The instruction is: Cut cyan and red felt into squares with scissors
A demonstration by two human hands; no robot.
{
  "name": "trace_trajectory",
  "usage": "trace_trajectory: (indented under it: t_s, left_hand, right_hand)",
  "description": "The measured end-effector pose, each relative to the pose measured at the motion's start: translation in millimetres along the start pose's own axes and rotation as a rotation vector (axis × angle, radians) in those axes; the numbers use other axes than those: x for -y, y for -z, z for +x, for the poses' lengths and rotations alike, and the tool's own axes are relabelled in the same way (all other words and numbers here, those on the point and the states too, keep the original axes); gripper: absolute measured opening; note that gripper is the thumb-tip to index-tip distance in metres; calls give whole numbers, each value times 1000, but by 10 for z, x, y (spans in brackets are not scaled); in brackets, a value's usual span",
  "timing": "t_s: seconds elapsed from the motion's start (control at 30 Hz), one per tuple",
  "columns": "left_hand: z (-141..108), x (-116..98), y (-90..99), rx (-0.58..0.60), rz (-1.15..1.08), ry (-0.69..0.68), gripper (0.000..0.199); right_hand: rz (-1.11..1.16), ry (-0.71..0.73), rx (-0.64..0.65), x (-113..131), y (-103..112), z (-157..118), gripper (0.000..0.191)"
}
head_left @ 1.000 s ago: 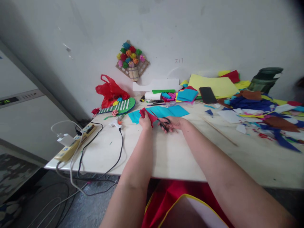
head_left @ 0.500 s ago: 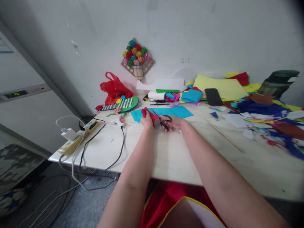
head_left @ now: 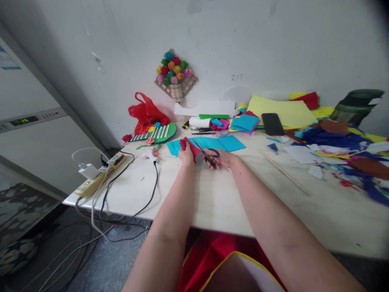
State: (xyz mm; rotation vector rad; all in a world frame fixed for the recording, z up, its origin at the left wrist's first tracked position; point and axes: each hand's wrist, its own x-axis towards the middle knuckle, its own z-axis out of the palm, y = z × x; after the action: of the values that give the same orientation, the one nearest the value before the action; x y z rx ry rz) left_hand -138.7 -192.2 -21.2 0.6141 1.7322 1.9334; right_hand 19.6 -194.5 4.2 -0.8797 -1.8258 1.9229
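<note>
My left hand [head_left: 186,155] is closed on a piece of red paper [head_left: 189,147], whose right part sticks out past the fingers. In my right hand [head_left: 223,158] are black-handled scissors [head_left: 212,156], fingers curled through the loops. The blades point up and left, beside the red paper's right side; whether they touch it I cannot tell. A small grey round patch [head_left: 199,156] shows between the paper and the scissors, its kind unclear. Behind both hands a folded strip of bright blue paper [head_left: 232,142] lies flat on the table [head_left: 219,198].
To the left lie a glue gun [head_left: 149,155] with a black cord and a power strip [head_left: 97,178]. Farther back are a green board with paper flowers [head_left: 165,134] and a red plastic bag [head_left: 146,113]. A wooden stick [head_left: 285,173], phone [head_left: 272,124] and paper scraps [head_left: 328,138] lie right.
Both hands have shifted very slightly left in the view, along with the whole scene. The left hand keeps the red paper and the right hand keeps the scissors.
</note>
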Motion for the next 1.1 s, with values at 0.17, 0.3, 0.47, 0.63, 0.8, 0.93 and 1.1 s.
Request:
trace_trajectory:
  t_s: [0.17,0.3,0.47,0.63,0.8,0.93,1.1]
  left_hand:
    - [20,16,-1,-3,-6,-6,34]
    - [39,42,-11,12,-22,9,33]
    - [56,70,-23,17,-34,3,31]
    - [54,65,-21,15,-41,-2,30]
    - [42,42,-10,18,-42,7,30]
    - [17,8,1,22,-48,39,29]
    - [-13,-36,6,23,-55,69,27]
  right_hand:
    - [-6,-9,-17,20,-24,-20,44]
    - [-8,-12,-31,29,-34,-34,44]
    - [-10,-19,-33,18,-32,-20,42]
    - [-10,-11,-51,17,-46,-23,42]
    - [-6,-8,-59,10,-47,-26,42]
    - [-23,12,-71,-9,-42,-22,44]
    - [-28,26,-87,-32,-39,-11,47]
